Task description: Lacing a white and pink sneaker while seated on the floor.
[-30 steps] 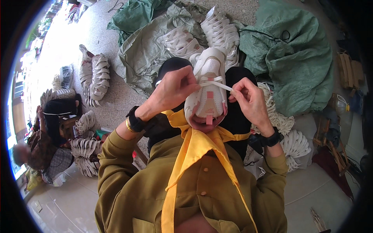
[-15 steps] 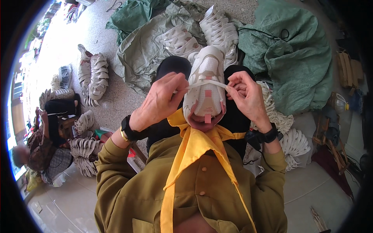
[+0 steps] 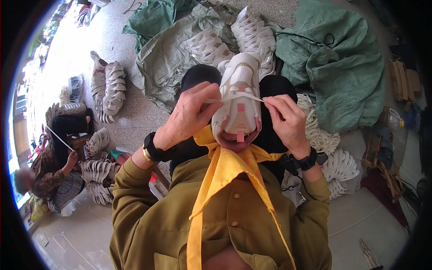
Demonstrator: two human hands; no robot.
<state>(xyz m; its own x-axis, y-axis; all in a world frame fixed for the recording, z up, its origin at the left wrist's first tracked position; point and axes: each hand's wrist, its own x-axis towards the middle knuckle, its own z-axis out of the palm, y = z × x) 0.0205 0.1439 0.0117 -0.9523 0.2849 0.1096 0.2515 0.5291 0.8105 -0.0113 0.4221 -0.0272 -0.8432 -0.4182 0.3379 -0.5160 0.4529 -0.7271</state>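
A white and beige sneaker with pink trim rests between my knees, its toe pointing away from me. A flat white shoelace crosses over the lower end of its tongue. At the shoe's left side, my left hand is closed on one end of the lace. My right hand pinches the other end between thumb and fingertips, right of the shoe. The lace is stretched between both hands. The pink-lined opening of the shoe faces my yellow apron.
Stacked white shoes lie ahead on a pale green sheet. A green sack is at the right, with bundled white laces below it. More shoe stacks stand left, near a seated person handling a white lace.
My right hand has shifted slightly down, keeping its pinch on the lace. My left hand has moved slightly right. The seated person's hand has lowered, drawing a lace out long.
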